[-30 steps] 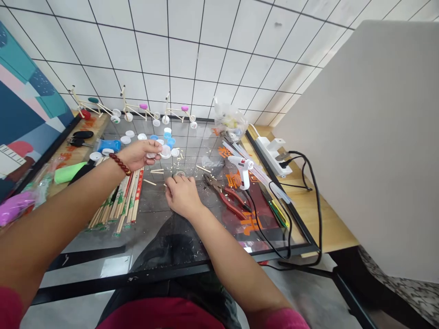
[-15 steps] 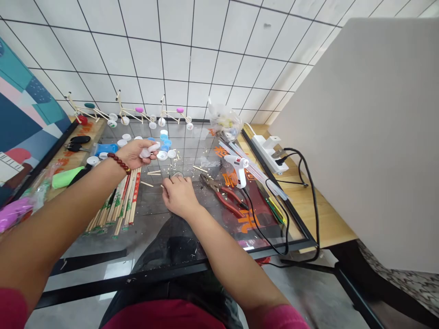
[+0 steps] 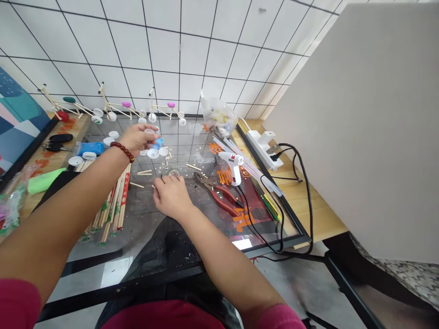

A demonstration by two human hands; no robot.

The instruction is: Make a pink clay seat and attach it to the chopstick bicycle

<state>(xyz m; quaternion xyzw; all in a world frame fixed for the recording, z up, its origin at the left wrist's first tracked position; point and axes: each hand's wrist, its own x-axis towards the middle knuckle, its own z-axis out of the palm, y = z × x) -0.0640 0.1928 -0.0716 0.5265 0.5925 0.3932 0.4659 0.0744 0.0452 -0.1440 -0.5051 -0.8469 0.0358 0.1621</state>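
My left hand [image 3: 139, 138], with a red bead bracelet at the wrist, reaches over the bottle caps at the back of the table. A white bottle cap [image 3: 149, 131] shows between its thumb and fingers. Just beyond and below the fingertips lie blue caps [image 3: 158, 142] and white caps [image 3: 152, 153]. My right hand [image 3: 172, 196] rests on the glass tabletop with its fingers curled down, and what lies under them is hidden. A small round piece [image 3: 174, 173] shows just past its knuckles. Short wooden sticks [image 3: 144, 172] lie to its left.
Stick models with cap wheels [image 3: 161, 108] line the wall. Red-handled pliers [image 3: 219, 194], a white glue gun [image 3: 233, 165], glue sticks [image 3: 257, 169] and a power strip [image 3: 263, 148] lie to the right. Chopsticks [image 3: 115, 201] lie under my left forearm. A plastic bag [image 3: 219, 118] stands behind.
My left hand has reached farther back over the blue caps, its fingers stretching forward; two white caps showed in it earlier. My right hand stays in place. The view has shifted slightly.
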